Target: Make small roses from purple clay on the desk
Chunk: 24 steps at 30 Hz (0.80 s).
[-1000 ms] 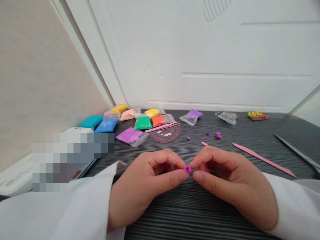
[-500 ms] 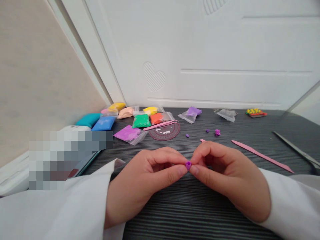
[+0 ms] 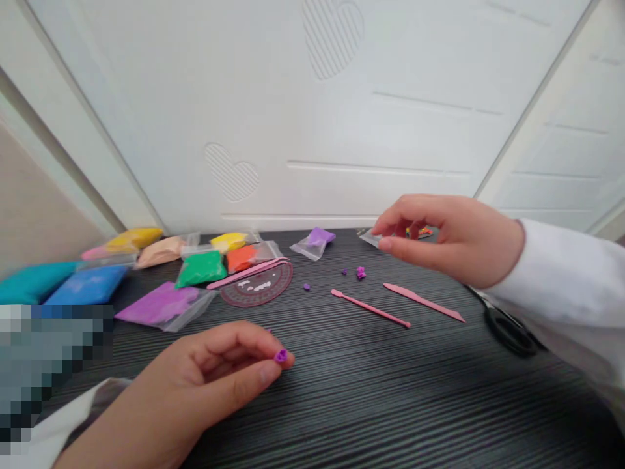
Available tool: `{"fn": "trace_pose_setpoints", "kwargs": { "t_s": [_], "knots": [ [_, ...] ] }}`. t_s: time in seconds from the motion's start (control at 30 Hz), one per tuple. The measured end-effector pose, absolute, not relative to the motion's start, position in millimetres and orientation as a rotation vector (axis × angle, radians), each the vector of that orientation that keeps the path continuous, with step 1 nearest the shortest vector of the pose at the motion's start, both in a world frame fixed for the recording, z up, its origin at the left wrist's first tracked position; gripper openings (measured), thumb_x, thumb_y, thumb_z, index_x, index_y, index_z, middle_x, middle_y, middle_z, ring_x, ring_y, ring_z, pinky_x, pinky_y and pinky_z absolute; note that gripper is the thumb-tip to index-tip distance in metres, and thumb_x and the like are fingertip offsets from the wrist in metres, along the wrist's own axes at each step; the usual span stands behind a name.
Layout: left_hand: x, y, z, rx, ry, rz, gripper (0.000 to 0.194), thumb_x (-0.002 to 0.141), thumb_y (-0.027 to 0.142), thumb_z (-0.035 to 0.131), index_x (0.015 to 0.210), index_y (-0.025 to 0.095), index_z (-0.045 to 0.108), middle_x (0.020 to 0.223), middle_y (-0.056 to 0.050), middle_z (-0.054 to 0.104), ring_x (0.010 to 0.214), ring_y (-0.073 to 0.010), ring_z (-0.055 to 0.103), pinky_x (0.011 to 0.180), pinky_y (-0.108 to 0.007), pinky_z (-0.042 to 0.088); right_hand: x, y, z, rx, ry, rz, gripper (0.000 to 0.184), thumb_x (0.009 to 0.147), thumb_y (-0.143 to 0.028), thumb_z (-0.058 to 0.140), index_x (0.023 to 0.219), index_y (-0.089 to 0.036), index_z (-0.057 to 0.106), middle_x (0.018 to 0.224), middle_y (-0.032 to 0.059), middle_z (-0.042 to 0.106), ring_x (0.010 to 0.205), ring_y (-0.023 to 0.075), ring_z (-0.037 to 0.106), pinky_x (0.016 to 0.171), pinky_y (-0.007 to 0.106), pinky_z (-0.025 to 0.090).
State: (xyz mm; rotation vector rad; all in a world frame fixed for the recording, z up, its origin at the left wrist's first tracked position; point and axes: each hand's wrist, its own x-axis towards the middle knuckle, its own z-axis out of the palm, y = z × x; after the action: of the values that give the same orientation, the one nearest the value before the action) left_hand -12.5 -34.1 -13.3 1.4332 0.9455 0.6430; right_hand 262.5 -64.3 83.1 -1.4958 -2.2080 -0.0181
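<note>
My left hand (image 3: pixel 209 384), low on the left, pinches a small hollow, cup-shaped piece of purple clay (image 3: pixel 280 355) between thumb and fingertips. My right hand (image 3: pixel 434 234) is raised at the right above the table, its thumb a little apart from curled fingers, and nothing shows between them. Behind its fingertips lies a clear plastic bag (image 3: pixel 370 239). Below it are a small ruffled magenta clay piece (image 3: pixel 361 272) and two little purple bits, one of them an oval (image 3: pixel 306 286). A pink rod tool (image 3: pixel 371 308) and a pink clay knife (image 3: pixel 424 302) lie nearer.
Packets of coloured clay, among them a green packet (image 3: pixel 200 269) and a magenta packet (image 3: pixel 159 306), lie at the left. Pink tweezers (image 3: pixel 249 272) rest on a round dark disc (image 3: pixel 258 296). Scissors (image 3: pixel 510 332) lie under my right sleeve. A white panel (image 3: pixel 317 189) stands behind.
My right hand has let go of the purple clay piece and moved up and away to the right. My left hand keeps the piece. The view has turned right.
</note>
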Motion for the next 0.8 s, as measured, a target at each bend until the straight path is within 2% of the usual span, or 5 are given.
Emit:
{"fn": "trace_pose_setpoints", "kwargs": {
  "t_s": [0.1, 0.23, 0.37, 0.5, 0.8],
  "knots": [
    [-6, -37, -10, 1.328, 0.988, 0.636, 0.013, 0.060, 0.033, 0.078, 0.063, 0.026, 0.068, 0.073, 0.005, 0.070, 0.072, -0.0116, 0.061, 0.064, -0.017, 0.046, 286, -59, 82, -1.755, -2.271, 0.034, 0.020, 0.082, -0.032, 0.050, 0.087, -0.019, 0.063, 0.076, 0.0019, 0.063, 0.067, 0.0133, 0.055, 0.062, 0.027, 0.042],
    [-7, -37, -10, 1.304, 0.959, 0.598, 0.013, 0.061, 0.032, 0.077, 0.065, 0.025, 0.067, 0.073, 0.005, 0.068, 0.072, -0.0116, 0.060, 0.064, -0.018, 0.045, 280, -59, 46, -1.807, -2.415, 0.117, 0.009, 0.074, -0.024, 0.059, 0.074, -0.019, 0.066, 0.066, 0.0001, 0.063, 0.056, 0.0122, 0.053, 0.054, 0.025, 0.040],
    [-12, -38, -8, 1.334, 0.924, 0.573, 0.006, 0.069, 0.026, 0.072, 0.069, 0.025, 0.067, 0.081, 0.005, 0.067, 0.081, -0.0110, 0.058, 0.070, -0.018, 0.043, 256, -59, 17, -1.776, -2.464, 0.112, 0.016, 0.077, -0.026, 0.055, 0.087, -0.019, 0.065, 0.077, 0.0028, 0.062, 0.060, 0.0128, 0.053, 0.057, 0.025, 0.040],
    [-10, -43, -1, 1.269, 0.890, 0.584, 0.004, 0.071, 0.024, 0.071, 0.072, 0.023, 0.067, 0.084, 0.004, 0.067, 0.086, -0.0105, 0.057, 0.071, -0.017, 0.041, 243, -61, 8, -1.725, -2.460, 0.069, 0.024, 0.078, -0.012, 0.044, 0.096, -0.019, 0.059, 0.079, 0.0027, 0.059, 0.062, 0.0122, 0.052, 0.060, 0.024, 0.038],
    [-7, -44, -1, 1.139, 0.785, 0.622, 0.008, 0.070, 0.015, 0.071, 0.069, 0.020, 0.064, 0.079, 0.004, 0.065, 0.082, -0.0078, 0.056, 0.071, -0.016, 0.040, 234, -74, 4, -1.600, -2.338, 0.091, 0.018, 0.073, -0.011, 0.044, 0.087, -0.020, 0.052, 0.072, -0.0008, 0.055, 0.058, 0.0111, 0.048, 0.055, 0.024, 0.036]
  ]
}}
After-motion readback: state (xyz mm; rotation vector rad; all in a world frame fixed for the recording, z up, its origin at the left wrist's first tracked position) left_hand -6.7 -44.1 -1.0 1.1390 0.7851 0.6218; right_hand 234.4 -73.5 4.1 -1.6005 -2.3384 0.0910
